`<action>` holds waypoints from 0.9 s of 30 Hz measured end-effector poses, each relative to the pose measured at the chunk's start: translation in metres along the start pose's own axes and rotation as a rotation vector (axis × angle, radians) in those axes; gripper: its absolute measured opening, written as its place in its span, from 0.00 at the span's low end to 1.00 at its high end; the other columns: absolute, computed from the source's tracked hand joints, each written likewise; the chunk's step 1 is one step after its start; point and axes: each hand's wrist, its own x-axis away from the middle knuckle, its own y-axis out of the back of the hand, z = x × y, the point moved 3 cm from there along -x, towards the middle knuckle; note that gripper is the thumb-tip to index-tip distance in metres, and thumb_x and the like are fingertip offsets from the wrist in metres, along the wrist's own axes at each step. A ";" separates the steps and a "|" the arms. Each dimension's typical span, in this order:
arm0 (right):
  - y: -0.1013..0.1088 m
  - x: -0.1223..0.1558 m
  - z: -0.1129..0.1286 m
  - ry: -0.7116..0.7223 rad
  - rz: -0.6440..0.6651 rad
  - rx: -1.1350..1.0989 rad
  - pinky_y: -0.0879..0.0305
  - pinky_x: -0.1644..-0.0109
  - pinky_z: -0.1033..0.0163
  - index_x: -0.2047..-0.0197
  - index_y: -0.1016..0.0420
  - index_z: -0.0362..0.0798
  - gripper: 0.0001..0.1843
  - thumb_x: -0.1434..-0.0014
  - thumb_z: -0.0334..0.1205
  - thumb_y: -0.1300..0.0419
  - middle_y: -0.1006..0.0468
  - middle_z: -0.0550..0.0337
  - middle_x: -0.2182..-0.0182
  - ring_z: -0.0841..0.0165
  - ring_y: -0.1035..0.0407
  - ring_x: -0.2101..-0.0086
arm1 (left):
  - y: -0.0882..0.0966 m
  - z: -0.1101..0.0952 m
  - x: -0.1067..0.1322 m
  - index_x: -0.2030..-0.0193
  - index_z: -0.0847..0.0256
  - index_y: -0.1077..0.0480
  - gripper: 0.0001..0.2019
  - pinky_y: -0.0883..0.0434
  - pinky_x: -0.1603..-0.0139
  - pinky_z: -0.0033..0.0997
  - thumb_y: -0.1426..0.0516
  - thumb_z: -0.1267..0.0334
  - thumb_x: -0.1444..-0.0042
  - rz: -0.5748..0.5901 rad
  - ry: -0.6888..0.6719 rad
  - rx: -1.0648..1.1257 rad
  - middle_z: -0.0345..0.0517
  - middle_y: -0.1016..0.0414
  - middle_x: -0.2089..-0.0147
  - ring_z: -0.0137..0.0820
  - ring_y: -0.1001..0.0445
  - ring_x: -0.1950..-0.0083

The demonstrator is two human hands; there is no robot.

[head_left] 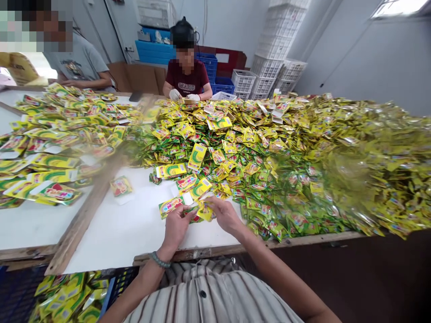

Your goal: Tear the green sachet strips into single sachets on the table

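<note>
My left hand (176, 225), with a braided bracelet at the wrist, pinches a small green candy packet (194, 215) over the white tabletop (131, 224). From the other side, my right hand (227, 217) grips a small yellow candy packet (204, 211). The two packets overlap between my fingertips, so part of the green one is hidden. Just beyond my hands lie flat yellow-and-green printed boxes (171, 205), one partly behind my left fingers. Another printed box (201, 188) rests against the front of the packet heap.
A big heap of yellow and green packets (256, 157) spreads across the middle and right. Wooden strips (84, 215) divide the table; filled packs (57, 190) lie left of them. A blue crate (111, 291) stands below. Two co-workers (188, 76) sit opposite, near stacked white crates (269, 67).
</note>
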 end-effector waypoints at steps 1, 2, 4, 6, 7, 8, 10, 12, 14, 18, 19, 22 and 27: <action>-0.003 0.000 0.004 0.033 0.026 0.058 0.38 0.65 0.68 0.57 0.25 0.50 0.15 0.39 0.30 0.51 0.22 0.60 0.67 0.70 0.31 0.68 | -0.002 -0.003 0.001 0.70 0.61 0.25 0.16 0.31 0.70 0.30 0.32 0.53 0.63 0.033 0.002 0.005 0.40 0.24 0.75 0.31 0.28 0.73; -0.006 0.000 0.006 0.063 0.054 0.125 0.38 0.64 0.68 0.56 0.26 0.50 0.15 0.41 0.28 0.50 0.22 0.59 0.66 0.69 0.30 0.67 | -0.004 -0.005 0.002 0.70 0.62 0.26 0.17 0.31 0.71 0.30 0.32 0.53 0.63 0.071 0.008 0.016 0.40 0.25 0.75 0.31 0.28 0.74; -0.014 -0.001 0.007 0.092 0.100 0.243 0.39 0.64 0.68 0.57 0.26 0.48 0.13 0.43 0.27 0.48 0.22 0.57 0.66 0.69 0.30 0.67 | -0.007 -0.010 0.006 0.69 0.62 0.28 0.18 0.32 0.74 0.29 0.34 0.50 0.60 0.137 0.025 0.052 0.41 0.25 0.75 0.31 0.28 0.75; -0.019 -0.001 0.006 0.077 0.104 0.314 0.39 0.65 0.68 0.59 0.28 0.47 0.10 0.43 0.29 0.46 0.23 0.56 0.67 0.69 0.31 0.68 | -0.007 -0.012 0.009 0.68 0.62 0.29 0.19 0.32 0.74 0.28 0.37 0.47 0.57 0.164 0.036 0.093 0.42 0.24 0.75 0.31 0.28 0.74; -0.019 0.000 0.005 0.066 0.084 0.326 0.39 0.65 0.68 0.59 0.28 0.47 0.09 0.42 0.29 0.46 0.23 0.56 0.67 0.69 0.31 0.68 | -0.007 -0.013 0.010 0.68 0.63 0.29 0.19 0.32 0.74 0.28 0.38 0.47 0.56 0.170 0.037 0.107 0.42 0.24 0.74 0.30 0.28 0.74; -0.019 0.000 0.005 0.053 0.054 0.320 0.39 0.64 0.68 0.59 0.28 0.46 0.09 0.41 0.29 0.48 0.23 0.56 0.67 0.69 0.31 0.68 | -0.006 -0.013 0.010 0.68 0.63 0.29 0.19 0.32 0.74 0.27 0.38 0.46 0.55 0.174 0.037 0.113 0.42 0.25 0.74 0.30 0.28 0.74; -0.015 0.000 0.006 0.033 0.010 0.253 0.40 0.65 0.68 0.59 0.28 0.47 0.11 0.38 0.29 0.50 0.23 0.56 0.68 0.69 0.31 0.69 | -0.004 -0.012 0.009 0.68 0.63 0.29 0.20 0.33 0.75 0.27 0.38 0.46 0.56 0.174 0.034 0.099 0.41 0.25 0.75 0.29 0.30 0.75; -0.010 -0.002 0.009 0.047 0.037 0.176 0.40 0.65 0.69 0.60 0.28 0.48 0.11 0.36 0.32 0.51 0.23 0.59 0.69 0.71 0.31 0.70 | -0.002 -0.011 0.007 0.68 0.62 0.29 0.20 0.35 0.77 0.27 0.37 0.46 0.57 0.177 0.029 0.064 0.40 0.27 0.76 0.28 0.31 0.77; -0.007 -0.003 0.012 0.102 0.133 0.187 0.41 0.65 0.69 0.61 0.27 0.48 0.10 0.37 0.32 0.50 0.23 0.60 0.70 0.71 0.31 0.70 | -0.001 -0.011 0.006 0.70 0.62 0.29 0.19 0.36 0.77 0.26 0.37 0.47 0.57 0.194 0.021 0.041 0.39 0.28 0.77 0.28 0.32 0.77; -0.006 -0.004 0.013 0.195 0.262 0.329 0.43 0.66 0.68 0.54 0.30 0.47 0.13 0.42 0.27 0.48 0.24 0.57 0.68 0.69 0.31 0.68 | -0.005 -0.014 0.011 0.70 0.61 0.30 0.18 0.35 0.72 0.26 0.41 0.45 0.50 0.301 0.018 0.064 0.39 0.29 0.74 0.27 0.32 0.73; -0.007 -0.004 0.012 0.194 0.265 0.333 0.43 0.66 0.68 0.52 0.32 0.47 0.15 0.42 0.28 0.47 0.24 0.56 0.68 0.68 0.31 0.68 | -0.006 -0.016 0.013 0.69 0.61 0.31 0.18 0.34 0.71 0.26 0.41 0.45 0.50 0.335 0.026 0.073 0.38 0.30 0.74 0.27 0.32 0.73; -0.008 -0.006 0.007 0.102 0.188 0.214 0.43 0.67 0.68 0.48 0.36 0.46 0.18 0.42 0.31 0.46 0.25 0.60 0.70 0.70 0.33 0.71 | -0.008 -0.022 0.021 0.65 0.60 0.33 0.20 0.33 0.69 0.26 0.33 0.51 0.59 0.400 0.069 0.102 0.37 0.29 0.72 0.27 0.31 0.72; -0.017 0.004 0.001 -0.239 0.117 -0.244 0.43 0.73 0.69 0.59 0.29 0.45 0.16 0.37 0.49 0.50 0.29 0.64 0.76 0.72 0.36 0.75 | -0.004 -0.026 0.022 0.60 0.59 0.38 0.25 0.30 0.67 0.28 0.32 0.56 0.62 0.330 0.063 0.175 0.39 0.26 0.68 0.28 0.28 0.70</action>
